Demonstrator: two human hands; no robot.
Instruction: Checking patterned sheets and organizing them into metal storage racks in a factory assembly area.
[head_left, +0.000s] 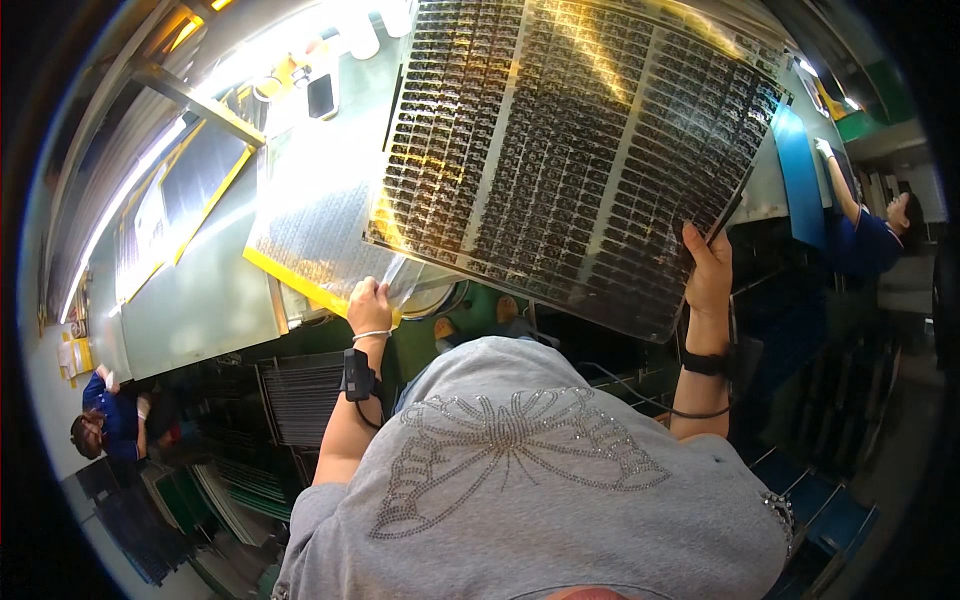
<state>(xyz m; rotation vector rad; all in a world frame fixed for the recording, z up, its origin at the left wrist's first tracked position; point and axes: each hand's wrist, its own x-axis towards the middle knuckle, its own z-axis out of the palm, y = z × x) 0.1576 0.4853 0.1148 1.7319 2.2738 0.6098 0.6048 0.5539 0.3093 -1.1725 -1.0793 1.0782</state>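
Note:
My right hand [708,268] grips the lower right edge of a large dark sheet [560,150], its thumb on the upper face. Rows of small repeated dark patterns cover the sheet, split by lighter bands, and yellow light glints off it. It is raised and tilted over the bench. Closed at the near corner of a yellow-edged panel [310,225], my left hand [368,306] pinches a clear plastic film [404,278]. That panel lies on the bench under bright glare, partly hidden by the dark sheet. Each wrist wears a black strapped device.
The pale bench [215,310] stretches left, with a phone-like device [321,96] at the back. A blue strip [797,175] lies right of the dark sheet. Co-workers in blue sit at far left [115,415] and far right [880,235]. Racks of panels [300,400] stand below the bench.

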